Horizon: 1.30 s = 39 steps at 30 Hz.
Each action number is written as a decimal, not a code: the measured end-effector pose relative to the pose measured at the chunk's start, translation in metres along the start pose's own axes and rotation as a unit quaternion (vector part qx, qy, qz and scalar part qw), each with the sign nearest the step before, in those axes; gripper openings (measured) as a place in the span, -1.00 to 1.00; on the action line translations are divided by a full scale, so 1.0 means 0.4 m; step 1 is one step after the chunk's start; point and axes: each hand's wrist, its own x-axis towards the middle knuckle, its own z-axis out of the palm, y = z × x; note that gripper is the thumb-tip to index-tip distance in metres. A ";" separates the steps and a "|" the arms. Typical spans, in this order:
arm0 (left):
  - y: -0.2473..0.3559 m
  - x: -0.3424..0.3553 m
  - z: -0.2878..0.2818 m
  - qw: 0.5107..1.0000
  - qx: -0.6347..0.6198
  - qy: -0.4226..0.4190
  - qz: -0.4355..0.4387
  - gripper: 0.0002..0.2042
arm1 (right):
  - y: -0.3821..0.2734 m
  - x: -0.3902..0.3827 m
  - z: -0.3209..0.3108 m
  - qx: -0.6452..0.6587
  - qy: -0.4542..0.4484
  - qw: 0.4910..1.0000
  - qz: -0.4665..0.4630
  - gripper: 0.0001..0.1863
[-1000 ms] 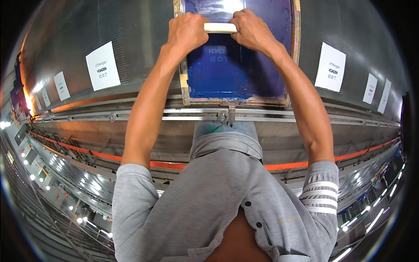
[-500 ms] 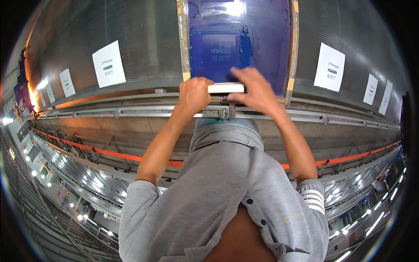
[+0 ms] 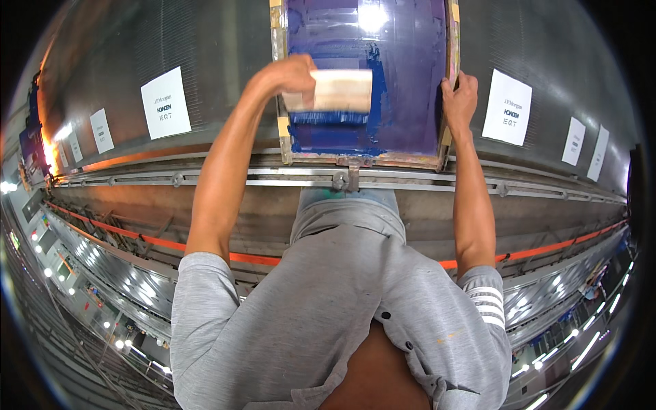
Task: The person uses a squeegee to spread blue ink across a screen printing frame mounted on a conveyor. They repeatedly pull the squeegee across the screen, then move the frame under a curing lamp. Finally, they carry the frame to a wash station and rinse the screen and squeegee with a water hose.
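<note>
Slightly blurred, my left hand point(image 3: 292, 76) is closed on the left part of a pale squeegee point(image 3: 345, 91), which is tilted over the left half of a screen mesh point(image 3: 403, 96) with blue-purple ink. A darker blue band of ink shows under and beside the squeegee. My right hand point(image 3: 459, 96) grips the right rail of the worn, taped screen frame point(image 3: 283, 130), with its fingers curled at the edge. The frame lies on a long dark printing table point(image 3: 225, 68) above a metal bracket at its near side.
Printed white sheets point(image 3: 165, 102) lie along the table to the left, and more point(image 3: 507, 106) to the right. A metal rail point(image 3: 410, 178) runs along the near edge. An orange beam point(image 3: 533, 249) shows lower down. My body fills the lower middle, with rows of lights behind.
Both hands were on the squeegee, which came toward me. Now my left hand has carried it back up and leftward; my right hand has let go and moved to the frame's right side.
</note>
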 end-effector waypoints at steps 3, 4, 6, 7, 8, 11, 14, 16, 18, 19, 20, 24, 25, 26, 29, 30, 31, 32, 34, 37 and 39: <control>0.053 -0.017 -0.067 0.982 0.090 0.166 0.025 -0.61 | -0.035 0.008 -0.032 0.012 0.002 1.000 0.001 -0.54; 0.060 -0.018 -0.071 0.972 0.122 0.196 0.033 -0.63 | -0.040 0.013 -0.041 0.015 -0.003 1.000 0.001 -0.54; 0.055 -0.014 -0.050 0.949 0.159 0.267 0.051 -0.65 | -0.041 0.019 -0.043 0.018 0.000 1.000 -0.002 -0.55; 0.042 -0.013 -0.017 0.936 0.166 0.306 0.062 -0.66 | -0.036 0.018 -0.042 0.015 0.002 1.000 -0.008 -0.54; 0.027 -0.016 0.021 0.920 0.173 0.344 0.071 -0.67 | -0.030 0.017 -0.041 0.013 0.004 1.000 -0.015 -0.54; -0.013 -0.062 0.172 0.859 0.121 0.463 0.184 -0.65 | -0.025 0.013 -0.041 0.019 0.009 1.000 -0.008 -0.54; -0.056 -0.129 0.341 0.832 0.122 0.500 0.205 -0.55 | -0.038 0.017 -0.044 0.036 0.013 0.999 0.008 -0.55; -0.089 -0.172 0.444 0.819 0.121 0.519 0.210 -0.50 | -0.037 0.024 -0.051 0.011 0.027 0.999 -0.027 -0.56; -0.115 -0.202 0.502 0.814 0.094 0.528 0.222 -0.49 | -0.036 0.034 -0.060 -0.017 0.042 0.997 -0.067 -0.58; -0.122 -0.219 0.513 0.813 0.079 0.530 0.226 -0.49 | -0.042 0.038 -0.076 0.011 0.013 0.998 -0.054 -0.59; -0.124 -0.242 0.507 0.822 0.067 0.517 0.228 -0.49 | -0.068 0.042 -0.097 0.044 0.005 0.999 -0.031 -0.61; -0.211 -0.317 0.400 0.835 0.067 0.496 0.227 -0.56 | -0.222 0.009 -0.062 0.039 0.044 0.998 -0.027 -0.62; -0.267 -0.331 0.376 0.834 0.078 0.499 0.221 -0.57 | -0.266 -0.007 -0.038 0.040 0.054 0.998 -0.023 -0.62; -0.347 -0.352 0.344 0.833 0.089 0.502 0.217 -0.58 | -0.317 -0.023 0.012 0.041 0.050 0.997 -0.030 -0.63; -0.567 -0.427 0.230 0.837 0.097 0.495 0.213 -0.55 | -0.536 -0.089 0.166 0.069 0.070 0.991 -0.087 -0.74; -0.651 -0.453 0.197 0.846 0.129 0.478 0.197 -0.55 | -0.607 -0.112 0.227 0.115 0.067 0.988 -0.073 -0.74; -0.718 -0.485 0.158 0.846 0.144 0.476 0.194 -0.53 | -0.672 -0.137 0.280 0.106 0.048 0.993 -0.023 -0.73; -0.779 -0.519 0.119 0.853 0.148 0.465 0.183 -0.52 | -0.741 -0.159 0.323 0.135 0.030 0.990 0.000 -0.73; -0.883 -0.568 0.069 0.859 0.144 0.459 0.175 -0.49 | -0.858 -0.199 0.393 0.168 0.072 0.982 -0.044 -0.75; -0.992 -0.613 0.015 0.860 0.162 0.454 0.170 -0.50 | -0.984 -0.232 0.444 0.123 0.051 0.991 0.004 -0.76; -1.020 -0.625 -0.014 0.872 0.150 0.434 0.169 -0.51 | -1.030 -0.245 0.447 0.139 0.048 0.989 0.021 -0.65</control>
